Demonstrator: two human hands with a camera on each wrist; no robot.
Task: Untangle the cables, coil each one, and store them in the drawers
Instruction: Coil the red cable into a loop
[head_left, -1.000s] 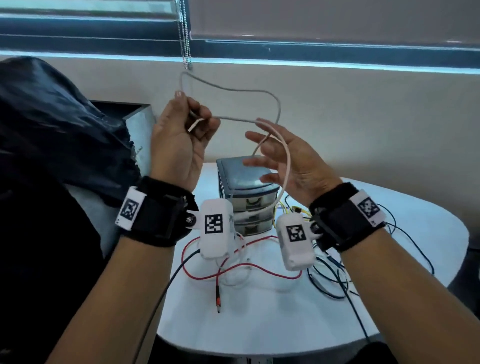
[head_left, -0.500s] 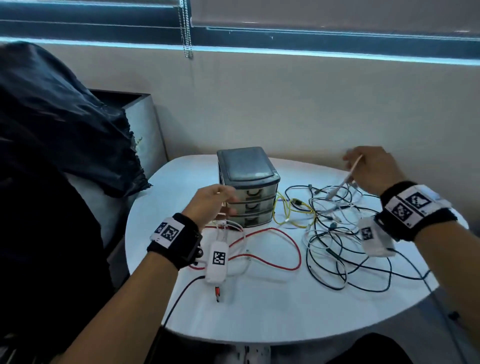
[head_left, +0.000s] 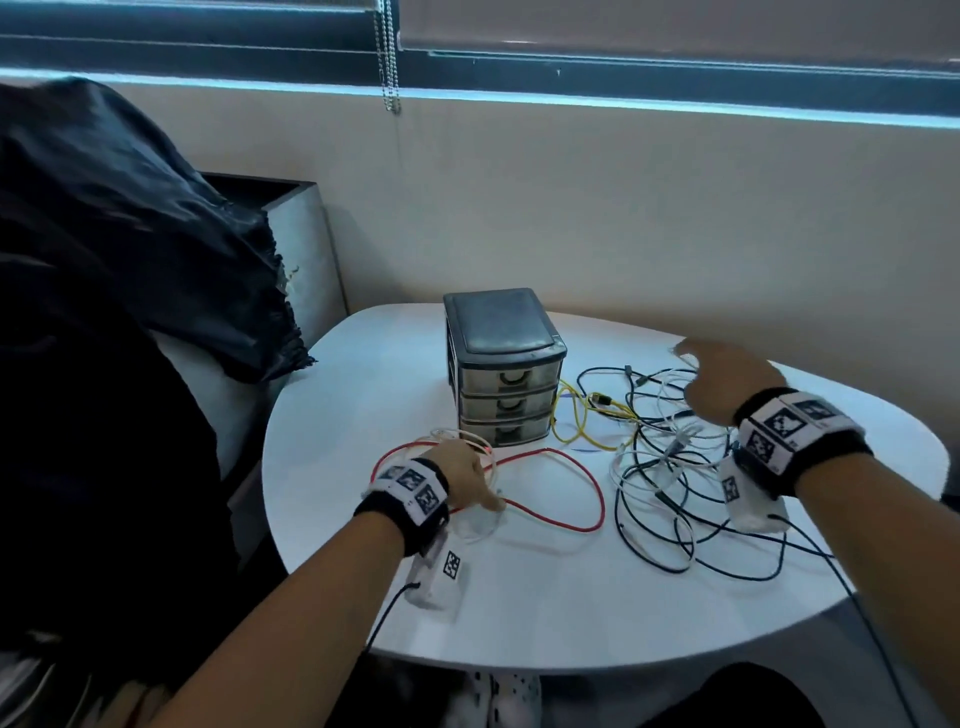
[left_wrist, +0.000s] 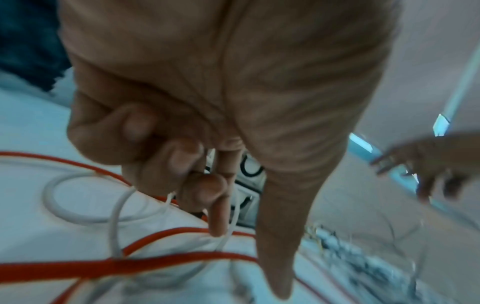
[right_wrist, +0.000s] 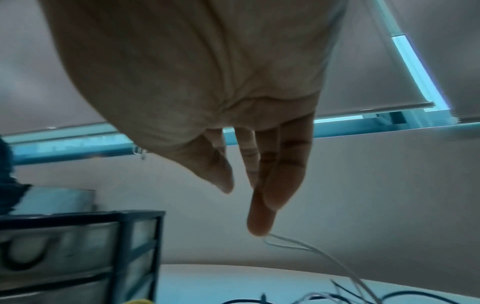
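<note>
Left hand (head_left: 464, 475) curled on white cable (left_wrist: 78, 214) (over red cable (head_left: 571, 467)); right hand (head_left: 727, 384) loose-fingered.

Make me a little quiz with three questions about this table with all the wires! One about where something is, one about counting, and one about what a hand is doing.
1. Where does the yellow cable lie?
A. On top of the drawer box
B. On the table, right beside the drawer box
C. On the floor

2. How many drawers does the small grey plastic drawer box have?
A. Three
B. Five
C. One

3. What is the right hand doing?
A. Gripping the red cable
B. Pulling a drawer open
C. Reaching over the cable tangle with straight fingers

Answers:
1. B: it loops on the white round table next to the box's right side.
2. A: three drawer fronts are stacked, all closed.
3. C: the right wrist view shows its fingers extended, holding nothing.
</note>
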